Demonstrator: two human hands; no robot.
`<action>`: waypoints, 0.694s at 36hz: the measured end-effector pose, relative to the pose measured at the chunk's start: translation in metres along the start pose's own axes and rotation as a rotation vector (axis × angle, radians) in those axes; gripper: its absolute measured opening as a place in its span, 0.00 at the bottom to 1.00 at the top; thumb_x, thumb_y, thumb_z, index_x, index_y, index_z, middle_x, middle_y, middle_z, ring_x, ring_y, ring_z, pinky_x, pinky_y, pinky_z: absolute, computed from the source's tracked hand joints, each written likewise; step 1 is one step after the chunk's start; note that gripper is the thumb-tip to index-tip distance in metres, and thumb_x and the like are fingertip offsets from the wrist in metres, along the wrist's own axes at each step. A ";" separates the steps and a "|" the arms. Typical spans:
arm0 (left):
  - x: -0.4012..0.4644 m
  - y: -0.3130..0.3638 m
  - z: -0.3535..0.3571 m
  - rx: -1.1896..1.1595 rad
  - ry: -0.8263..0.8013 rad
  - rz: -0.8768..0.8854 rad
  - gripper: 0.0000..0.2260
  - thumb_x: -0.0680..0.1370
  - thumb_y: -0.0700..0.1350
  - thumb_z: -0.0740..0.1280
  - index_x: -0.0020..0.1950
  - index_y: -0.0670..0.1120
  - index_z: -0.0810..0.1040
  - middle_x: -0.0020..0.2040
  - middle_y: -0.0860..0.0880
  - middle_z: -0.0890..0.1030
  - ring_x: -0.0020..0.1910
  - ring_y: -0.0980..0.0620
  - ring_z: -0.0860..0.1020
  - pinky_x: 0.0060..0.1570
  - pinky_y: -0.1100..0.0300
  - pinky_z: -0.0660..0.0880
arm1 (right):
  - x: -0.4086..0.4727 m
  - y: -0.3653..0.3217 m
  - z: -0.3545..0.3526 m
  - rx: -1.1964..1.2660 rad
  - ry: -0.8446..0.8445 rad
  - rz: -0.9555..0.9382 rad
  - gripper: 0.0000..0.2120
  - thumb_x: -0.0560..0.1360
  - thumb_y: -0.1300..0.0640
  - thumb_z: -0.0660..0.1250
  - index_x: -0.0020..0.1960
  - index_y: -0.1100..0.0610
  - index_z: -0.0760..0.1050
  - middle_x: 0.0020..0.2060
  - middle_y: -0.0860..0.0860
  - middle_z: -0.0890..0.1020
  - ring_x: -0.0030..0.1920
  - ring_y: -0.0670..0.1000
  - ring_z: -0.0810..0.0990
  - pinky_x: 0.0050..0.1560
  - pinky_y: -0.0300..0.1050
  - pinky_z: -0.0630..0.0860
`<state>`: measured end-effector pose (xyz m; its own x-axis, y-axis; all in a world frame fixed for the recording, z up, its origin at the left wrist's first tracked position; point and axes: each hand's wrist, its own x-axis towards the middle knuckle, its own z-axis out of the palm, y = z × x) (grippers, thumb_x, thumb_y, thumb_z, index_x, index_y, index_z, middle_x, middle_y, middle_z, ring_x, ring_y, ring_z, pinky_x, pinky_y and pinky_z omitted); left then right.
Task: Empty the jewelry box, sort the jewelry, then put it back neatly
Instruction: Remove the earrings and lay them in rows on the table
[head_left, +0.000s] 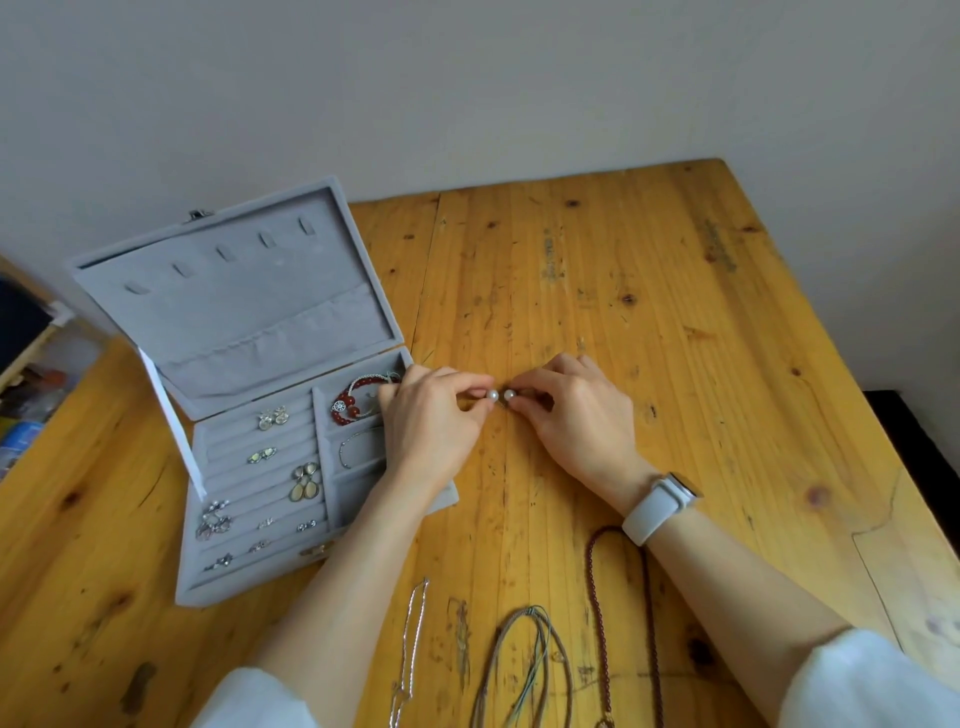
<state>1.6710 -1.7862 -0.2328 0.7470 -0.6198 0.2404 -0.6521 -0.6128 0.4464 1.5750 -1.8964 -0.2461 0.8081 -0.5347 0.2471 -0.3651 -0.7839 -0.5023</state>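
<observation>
A grey velvet jewelry box (156, 312) lies open at the left of the wooden table. Its ring rows hold several earrings (305, 483) and rings; a red bead bracelet (349, 402) and a thin silver bracelet (353, 447) lie in its right compartments. Just right of the box, my left hand (434, 415) pinches one pearl earring (492, 396). My right hand (576, 410) pinches a second pearl earring (509, 395), and the two pearls almost touch. Near the front edge lie a silver chain (413, 644), a brown and green cord necklace (524, 670) and a dark red bead necklace (597, 613).
The table (701, 322) meets a pale wall at the back. A wooden shelf with clutter (26, 374) stands off the left edge. A white watch (657, 506) is on my right wrist. A dark object (919, 441) sits off the right edge.
</observation>
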 end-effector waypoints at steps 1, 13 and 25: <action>0.000 0.000 0.000 -0.008 0.004 -0.003 0.07 0.73 0.50 0.69 0.51 0.57 0.81 0.45 0.60 0.80 0.53 0.56 0.70 0.45 0.59 0.53 | 0.000 0.000 0.000 -0.003 -0.001 -0.006 0.10 0.75 0.46 0.63 0.54 0.44 0.78 0.44 0.46 0.76 0.47 0.48 0.71 0.36 0.41 0.64; -0.001 0.003 -0.004 -0.033 0.003 -0.029 0.11 0.73 0.49 0.69 0.55 0.57 0.78 0.46 0.61 0.81 0.51 0.56 0.70 0.45 0.59 0.54 | 0.000 0.000 0.000 -0.024 0.000 -0.027 0.14 0.75 0.45 0.63 0.60 0.44 0.75 0.45 0.47 0.76 0.47 0.49 0.71 0.36 0.42 0.64; -0.020 -0.012 -0.034 -0.138 0.101 0.010 0.11 0.74 0.43 0.68 0.56 0.50 0.79 0.55 0.53 0.78 0.57 0.51 0.72 0.57 0.57 0.61 | -0.011 0.005 -0.012 0.082 -0.085 -0.089 0.19 0.75 0.50 0.64 0.65 0.53 0.71 0.48 0.48 0.75 0.48 0.46 0.68 0.48 0.37 0.65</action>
<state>1.6682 -1.7492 -0.2138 0.7543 -0.5687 0.3281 -0.6409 -0.5294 0.5559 1.5587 -1.8979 -0.2412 0.8729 -0.4331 0.2247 -0.2540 -0.7965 -0.5487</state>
